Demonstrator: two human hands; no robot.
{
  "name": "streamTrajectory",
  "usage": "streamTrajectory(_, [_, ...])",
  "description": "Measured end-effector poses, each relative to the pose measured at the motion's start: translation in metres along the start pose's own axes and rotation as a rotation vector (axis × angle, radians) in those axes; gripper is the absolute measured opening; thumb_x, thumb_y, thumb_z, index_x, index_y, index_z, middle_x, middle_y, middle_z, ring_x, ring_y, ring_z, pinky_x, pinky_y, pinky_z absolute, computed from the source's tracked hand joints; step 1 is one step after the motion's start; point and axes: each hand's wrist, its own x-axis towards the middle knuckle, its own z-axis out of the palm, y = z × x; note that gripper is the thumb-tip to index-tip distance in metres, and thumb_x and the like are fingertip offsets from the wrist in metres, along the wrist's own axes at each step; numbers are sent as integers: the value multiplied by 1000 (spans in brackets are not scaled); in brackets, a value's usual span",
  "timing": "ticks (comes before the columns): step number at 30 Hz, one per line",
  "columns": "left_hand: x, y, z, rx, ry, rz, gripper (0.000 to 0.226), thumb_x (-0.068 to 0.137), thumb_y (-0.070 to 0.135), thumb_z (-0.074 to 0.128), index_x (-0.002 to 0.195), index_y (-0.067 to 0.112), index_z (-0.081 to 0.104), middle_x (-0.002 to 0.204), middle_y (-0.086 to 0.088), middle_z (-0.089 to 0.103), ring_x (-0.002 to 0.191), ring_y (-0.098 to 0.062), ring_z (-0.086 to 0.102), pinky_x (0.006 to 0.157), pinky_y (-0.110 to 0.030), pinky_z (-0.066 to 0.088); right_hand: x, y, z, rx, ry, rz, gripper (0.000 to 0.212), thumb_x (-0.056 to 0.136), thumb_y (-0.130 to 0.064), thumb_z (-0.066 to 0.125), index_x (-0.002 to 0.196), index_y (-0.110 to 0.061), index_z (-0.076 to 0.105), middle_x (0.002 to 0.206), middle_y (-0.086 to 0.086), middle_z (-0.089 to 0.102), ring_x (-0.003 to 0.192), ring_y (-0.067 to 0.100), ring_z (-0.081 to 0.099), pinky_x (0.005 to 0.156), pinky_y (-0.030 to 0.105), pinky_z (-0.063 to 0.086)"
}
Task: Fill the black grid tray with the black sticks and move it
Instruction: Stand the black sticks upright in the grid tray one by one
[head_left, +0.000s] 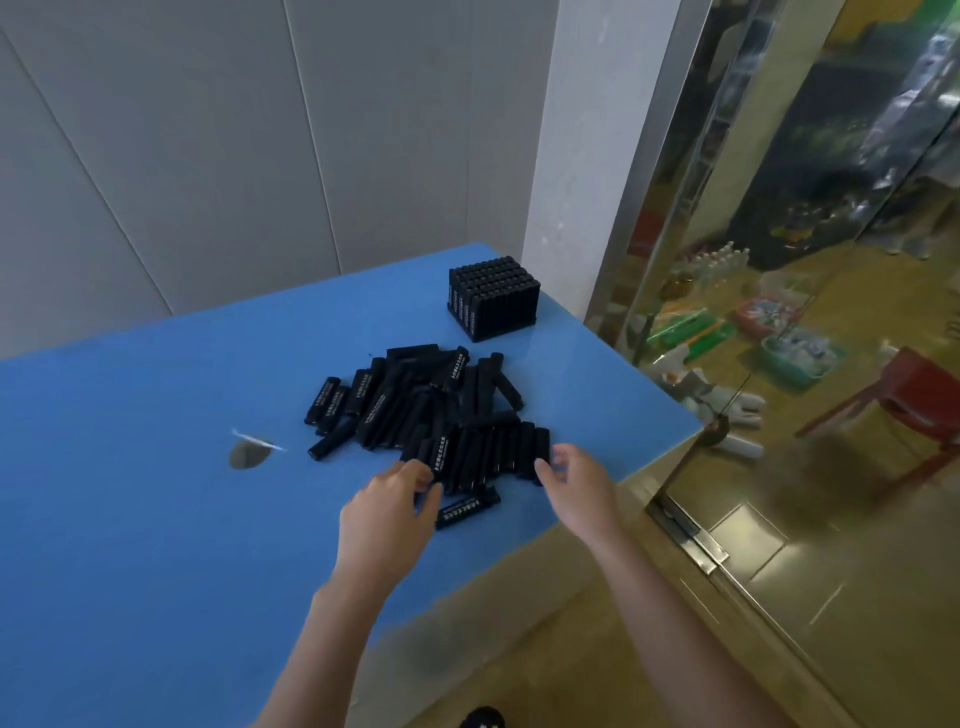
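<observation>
A loose pile of black sticks (415, 405) with white lettering lies on the blue table (130, 493). At its near edge a row of sticks (488, 454) lies side by side. My left hand (387, 506) touches the row's left end with curled fingers. My right hand (571, 478) closes on the row's right end. One stick (467, 511) lies apart just below the row. A black grid tray (492, 297), packed with upright sticks, stands near the table's far right corner.
A round hole (248, 453) with a pale scrap sits in the tabletop left of the pile. The table's right edge runs close past my right hand. Beyond it are a glass partition (779, 312), a red chair (909, 400) and a tiled floor.
</observation>
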Motion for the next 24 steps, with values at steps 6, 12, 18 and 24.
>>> streamTrajectory(6, [15,24,19,52,-26,-27,25,95,35,44,113,23,54,113,11,58,100,-12,56,70,-23,42,37,1,17,-187,36,-18,54,91,-42,49,131,-8,36,126,7,44,114,22,47,89,32,45])
streamTrajectory(12, [26,43,42,128,5,-112,41,96,39,40,133,21,40,128,9,46,117,-11,46,75,-19,40,58,8,14,-285,-9,-134,46,90,-31,54,127,-9,37,122,7,49,111,20,50,88,28,45])
streamTrajectory(18, [44,65,55,314,-68,-238,38,93,38,45,124,16,41,123,2,45,112,-14,48,73,-22,42,85,9,-11,-263,-249,-237,22,95,-29,44,104,-10,37,80,1,48,64,17,50,49,25,34])
streamTrajectory(24, [65,77,67,322,-185,-416,39,86,35,56,113,10,43,120,-6,45,112,-20,47,66,-25,38,97,20,-36,237,-530,-113,16,94,-15,43,83,-16,31,70,3,42,56,16,45,49,23,35])
